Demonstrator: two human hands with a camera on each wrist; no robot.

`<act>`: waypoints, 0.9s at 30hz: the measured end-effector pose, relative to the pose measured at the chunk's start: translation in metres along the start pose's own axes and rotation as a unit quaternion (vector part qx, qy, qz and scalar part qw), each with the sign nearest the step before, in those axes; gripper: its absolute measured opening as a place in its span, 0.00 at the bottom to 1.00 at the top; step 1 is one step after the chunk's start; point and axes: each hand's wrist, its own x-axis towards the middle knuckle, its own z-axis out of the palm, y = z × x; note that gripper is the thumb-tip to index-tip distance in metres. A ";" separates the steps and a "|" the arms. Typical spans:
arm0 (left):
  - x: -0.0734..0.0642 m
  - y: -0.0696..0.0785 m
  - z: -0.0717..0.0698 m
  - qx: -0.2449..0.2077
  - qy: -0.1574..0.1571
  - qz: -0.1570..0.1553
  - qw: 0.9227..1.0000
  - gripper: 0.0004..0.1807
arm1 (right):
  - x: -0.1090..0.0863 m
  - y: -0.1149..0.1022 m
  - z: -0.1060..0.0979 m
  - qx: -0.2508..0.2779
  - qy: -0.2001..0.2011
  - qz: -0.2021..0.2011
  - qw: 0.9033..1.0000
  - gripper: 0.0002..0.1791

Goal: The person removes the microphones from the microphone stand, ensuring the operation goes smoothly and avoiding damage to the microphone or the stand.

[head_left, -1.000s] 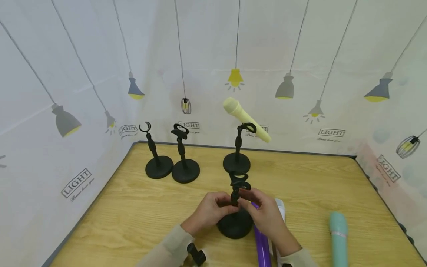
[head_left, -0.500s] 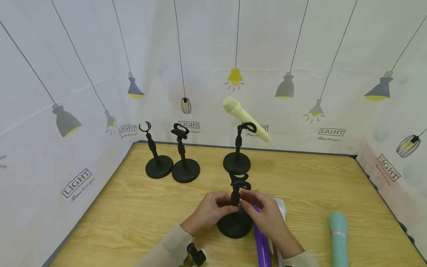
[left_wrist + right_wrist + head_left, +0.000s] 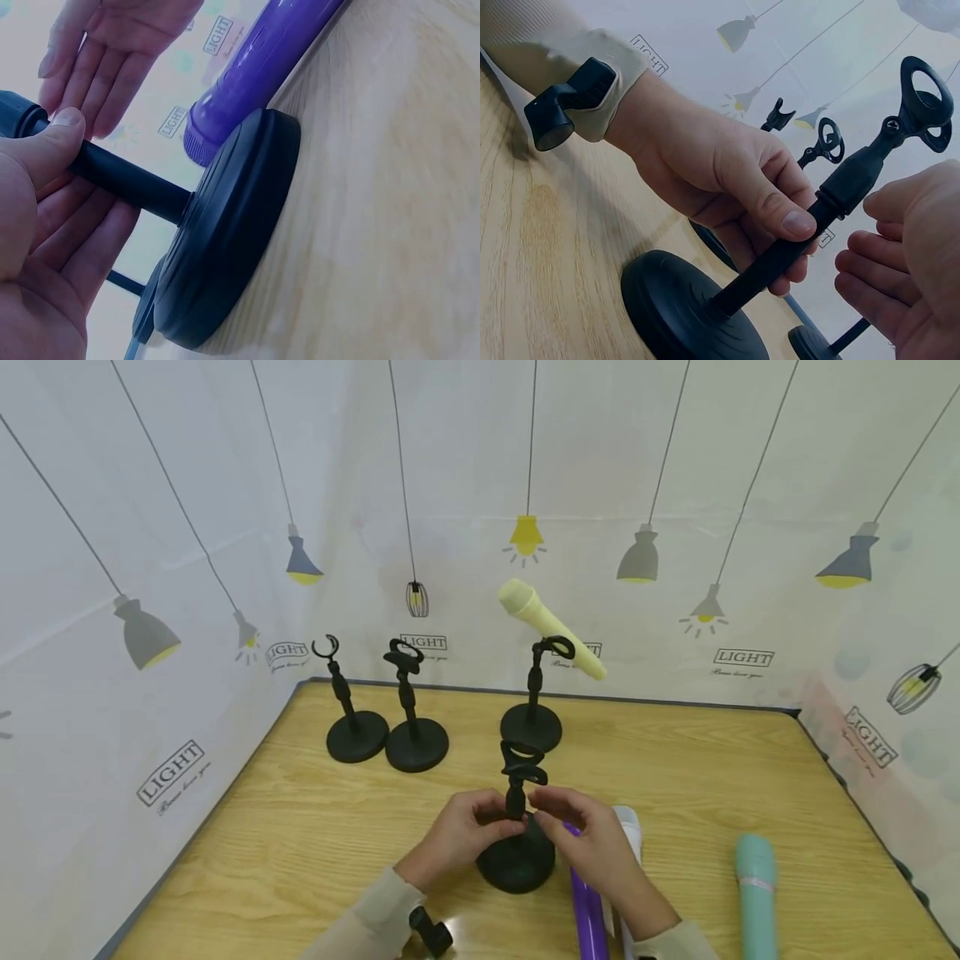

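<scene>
A black desktop microphone stand [image 3: 517, 860] with a round base and a ring-shaped clip on top stands upright in the near middle of the table. My left hand [image 3: 459, 833] pinches its pole [image 3: 769, 271] between thumb and fingers, just below the thicker collar. To the right of the pole, my right hand [image 3: 596, 842] hovers with relaxed, slightly bent fingers and holds nothing. In the right wrist view, a gap shows between those fingers and the pole. A purple microphone [image 3: 255, 75] lies right of the base, partly hidden by my right hand in the head view.
Behind stands another stand [image 3: 531, 727] bearing a pale yellow microphone [image 3: 551, 627]. Two black stands without microphones, one [image 3: 357, 735] beside another [image 3: 417, 743], are at the back left. A white microphone [image 3: 628, 827] and a mint-green microphone [image 3: 757, 893] lie on the right.
The near stand has shifted slightly left together with my left hand. My right hand has stayed nearly in place, so the pole is now farther from its fingers.
</scene>
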 end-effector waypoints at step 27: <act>-0.028 -0.014 -0.071 0.037 0.110 -0.035 0.993 0.11 | 0.029 -0.022 0.032 0.021 -0.059 -0.017 0.998 0.17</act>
